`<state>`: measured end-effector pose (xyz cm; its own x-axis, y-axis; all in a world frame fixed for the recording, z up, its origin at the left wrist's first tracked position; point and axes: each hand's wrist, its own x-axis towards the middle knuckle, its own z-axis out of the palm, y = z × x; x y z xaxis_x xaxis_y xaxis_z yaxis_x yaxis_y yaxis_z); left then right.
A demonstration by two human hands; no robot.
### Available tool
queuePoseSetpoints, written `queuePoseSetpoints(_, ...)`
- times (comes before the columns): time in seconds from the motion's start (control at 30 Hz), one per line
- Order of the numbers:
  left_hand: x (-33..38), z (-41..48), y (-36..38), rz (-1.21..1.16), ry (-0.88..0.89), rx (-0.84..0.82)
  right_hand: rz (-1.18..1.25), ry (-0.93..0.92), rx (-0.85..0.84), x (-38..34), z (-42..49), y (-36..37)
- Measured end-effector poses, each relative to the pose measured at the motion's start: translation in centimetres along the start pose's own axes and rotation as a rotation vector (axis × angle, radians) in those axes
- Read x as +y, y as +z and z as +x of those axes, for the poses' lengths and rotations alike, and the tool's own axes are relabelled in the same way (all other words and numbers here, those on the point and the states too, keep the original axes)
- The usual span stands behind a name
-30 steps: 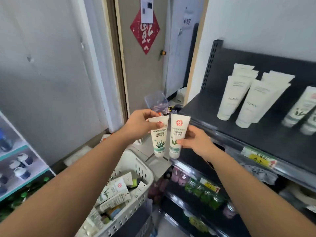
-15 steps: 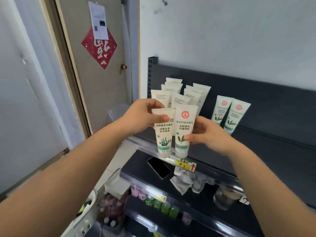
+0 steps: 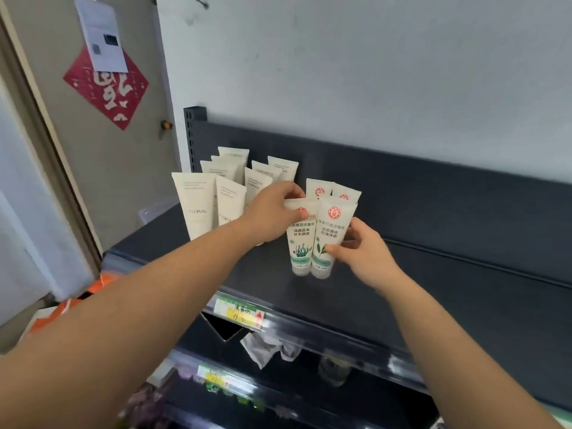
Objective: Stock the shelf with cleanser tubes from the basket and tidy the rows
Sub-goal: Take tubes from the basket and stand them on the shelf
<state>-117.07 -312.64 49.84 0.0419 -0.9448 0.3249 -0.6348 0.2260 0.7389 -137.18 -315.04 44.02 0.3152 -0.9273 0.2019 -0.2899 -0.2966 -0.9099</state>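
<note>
Lower shelves [image 3: 216, 394]: under the work level, dim and blurred, with rows of small green and purple packs. A crumpled pale wrapper [image 3: 263, 351] lies just below the shelf lip.
Price tag [image 3: 240, 314]: yellow and green with a red arrow, fixed to the shelf's front rail.
Shelf [image 3: 433, 289]: a dark flat board, the top level of the rack.
Right hand [image 3: 360, 258]: its grip pinches the leaf tube [image 3: 328, 239] low on its right side, thumb on the front and fingers curled behind.
Left hand [image 3: 272, 215]: its grip closes on the crimped top of the seaweed tube [image 3: 301, 243], fingers hooked over the edge and thumb on the front.
Leaf tube look: white, with a round red seal near the top, dark Chinese lettering, a green leaf sprig and a pale green band above a white cap.
Seaweed tube look: the same make, with a green seaweed drawing. Its seal is partly under the thumb.
Place: the two tubes are side by side and touching, towards the front of the shelf, just right of the cream rows.
Axis: the long axis is near upright, cap down and flat crimp up, labels facing the camera. Whether the caps bear on the board cannot be told.
Red-seal tubes [image 3: 318, 188]: two more stand just behind the held pair, with only their tops showing.
FLORAL tubes [image 3: 198, 209]: cream and larger, with grey lettering. They stand cap down in two files running back to the left corner.
Back panel [image 3: 464, 196]: dark metal rising behind the shelf.
Wall [image 3: 371, 72]: pale and scuffed.
Door [image 3: 123, 150]: at far left, bearing a red paper diamond [image 3: 106, 88] with a printed sheet [image 3: 102, 35] over its top.
</note>
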Motion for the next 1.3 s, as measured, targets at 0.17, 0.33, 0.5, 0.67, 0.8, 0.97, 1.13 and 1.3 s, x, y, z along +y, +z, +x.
queuePoseSetpoints(0.17, -1.4, 2.3, 2.0, 0.1, -0.006, 0.025, -0.048, 0.064, 0.091, 1.9, 1.2, 1.1)
queuePoseSetpoints(0.33, -2.7, 3.7, 2.7, 0.06, -0.054, 0.085, -0.093, 0.104, 0.148, 3.1, 2.4, 1.5)
queuePoseSetpoints(0.5, -3.3, 4.2, 2.8, 0.058, -0.016, 0.04, -0.112, 0.127, 0.173, 2.9, 2.8, 2.0)
queuePoseSetpoints(0.67, -3.3, 4.6, 3.3, 0.129, 0.067, 0.014, -0.153, 0.138, 0.195, 2.6, 2.5, 2.3)
queuePoseSetpoints(0.8, -3.3, 4.2, 3.9, 0.134, 0.062, -0.045, -0.186, 0.181, 0.186, 2.8, 1.7, 2.2)
queuePoseSetpoints(0.97, -3.6, 3.2, 3.7, 0.118, 0.031, -0.089, -0.294, 0.261, 0.124, 3.1, 0.5, 1.4)
queuePoseSetpoints(1.13, -3.4, 1.3, 3.8, 0.075, 0.023, -0.031, -0.449, 0.303, -0.006, 3.3, -0.5, 0.9)
queuePoseSetpoints(1.3, -3.8, -2.6, 4.4, 0.036, -0.066, -0.071, -0.595, 0.244, -0.119, 2.8, -1.6, 1.4)
